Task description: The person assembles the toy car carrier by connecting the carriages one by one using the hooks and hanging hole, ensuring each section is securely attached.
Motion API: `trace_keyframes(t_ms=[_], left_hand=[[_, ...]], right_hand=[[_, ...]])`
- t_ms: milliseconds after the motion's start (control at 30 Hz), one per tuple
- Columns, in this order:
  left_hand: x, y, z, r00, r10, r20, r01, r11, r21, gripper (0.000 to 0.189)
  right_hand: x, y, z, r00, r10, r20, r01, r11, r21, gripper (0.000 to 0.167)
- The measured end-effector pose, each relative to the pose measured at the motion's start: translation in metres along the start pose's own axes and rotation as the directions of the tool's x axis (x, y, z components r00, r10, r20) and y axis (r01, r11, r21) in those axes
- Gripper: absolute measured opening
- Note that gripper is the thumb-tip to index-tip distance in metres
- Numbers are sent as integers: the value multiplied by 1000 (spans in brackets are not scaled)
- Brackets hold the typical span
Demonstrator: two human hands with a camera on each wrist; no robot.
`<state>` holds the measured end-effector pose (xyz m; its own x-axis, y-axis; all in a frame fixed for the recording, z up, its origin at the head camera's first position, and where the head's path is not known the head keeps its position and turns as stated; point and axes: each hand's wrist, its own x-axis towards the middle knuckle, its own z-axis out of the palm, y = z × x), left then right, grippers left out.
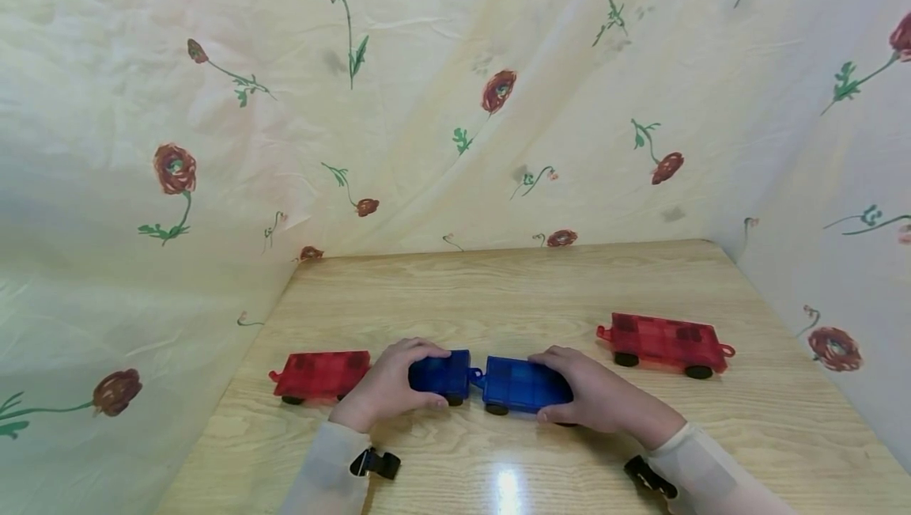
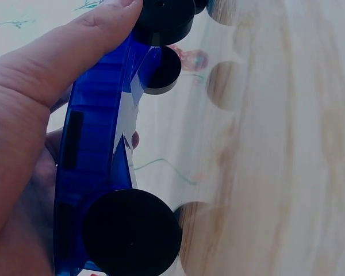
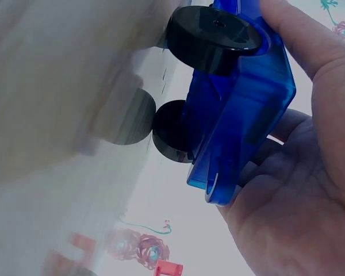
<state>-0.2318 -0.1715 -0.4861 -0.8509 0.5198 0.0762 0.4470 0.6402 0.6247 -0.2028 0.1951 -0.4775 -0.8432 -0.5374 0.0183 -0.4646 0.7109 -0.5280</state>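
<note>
Two see-through blue toy train cars with black wheels stand end to end on the table. My left hand [image 1: 384,388] grips the left blue car [image 1: 455,371] across its sides, thumb at the near side. The right blue car [image 1: 512,383] is held the same way by my right hand [image 1: 601,396]. Between the cars, their blue hook and loop meet; whether they are linked I cannot tell. In the left wrist view the thumb presses the car's side [image 2: 92,138] above a wheel. A loop on the car's free end [image 3: 221,184] shows in the right wrist view.
A red toy train car [image 1: 323,374] stands left of my left hand, partly behind it. Another red car [image 1: 665,343] sits slightly turned at the right, beyond my right hand. The wood-grain table [image 1: 455,293] is bounded by flowered cloth [image 1: 427,127] at back and sides.
</note>
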Motion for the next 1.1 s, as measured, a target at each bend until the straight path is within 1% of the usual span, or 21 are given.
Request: trace_keyframes(t_ms=[133, 433, 667, 767, 1000, 1100], left_hand=[[0, 0, 0, 1000, -13, 0, 13, 1000, -7, 70], [0, -2, -1, 1000, -18, 0, 18, 1000, -7, 70], [0, -1, -1, 1000, 14, 2, -14, 1000, 2, 70], [-1, -1, -1, 1000, 7, 3, -7, 1000, -1, 70], [0, -1, -1, 999, 32, 12, -33, 998, 59, 68], [-1, -2, 0, 1000, 24, 14, -25, 998, 63, 68]], right_hand=[[-1, 0, -1, 1000, -6, 2, 6, 1000, -2, 80], [-3, 1, -3, 1000, -4, 18, 4, 1000, 11, 80], [-1, 3, -2, 1000, -6, 20, 5, 1000, 25, 81], [-1, 3, -3, 1000, 8, 24, -9, 999, 32, 82], [-2, 2, -5, 999, 25, 24, -25, 999, 25, 83], [-2, 2, -4, 999, 24, 23, -24, 999, 23, 83]])
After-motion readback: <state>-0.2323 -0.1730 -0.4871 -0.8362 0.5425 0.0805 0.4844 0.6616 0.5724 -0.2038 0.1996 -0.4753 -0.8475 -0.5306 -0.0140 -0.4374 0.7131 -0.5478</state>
